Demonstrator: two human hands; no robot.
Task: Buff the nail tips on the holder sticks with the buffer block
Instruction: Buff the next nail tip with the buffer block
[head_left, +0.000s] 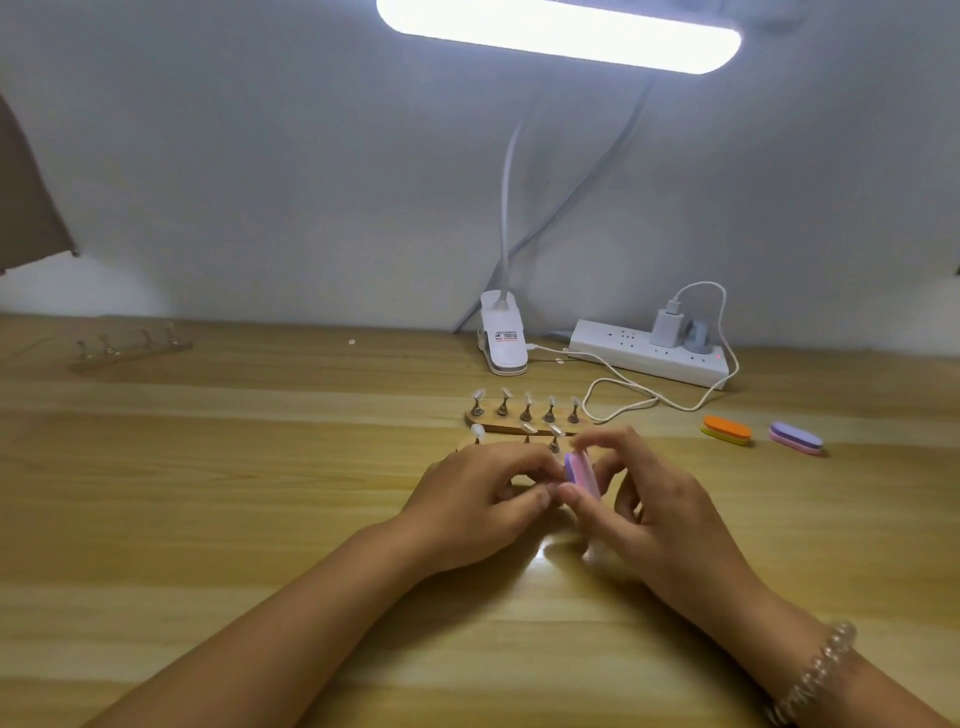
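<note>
pale wooden table (208, 519) runs back to a plain white wall (260, 182), lit by a bright lamp bar (558, 36) overhead; its clip base (503, 332) sits at the table's back edge beside a white power strip (649, 356) with a charger (665, 327) and a looped cable (623, 400); near the middle two wooden racks stand one behind the other; the rear rack (493, 427) bears five holder sticks (549, 413) topped with nail tips (478, 393); the front rack (483, 445) is partly hidden behind the hands; the right hand (660, 514) pinches a pink and purple buffer block (577, 473) between thumb and fingers, on edge, just in front of the front rack; the left hand (483, 504) is curled against the block's left side, fingertips drawn together, though what they hold cannot be told; a beaded bracelet (815, 670) circles the right wrist; off to the right lie an orange buffer (727, 430) and a purple buffer (796, 439), well apart from the hands; a third rack (130, 348) lies far left
</note>
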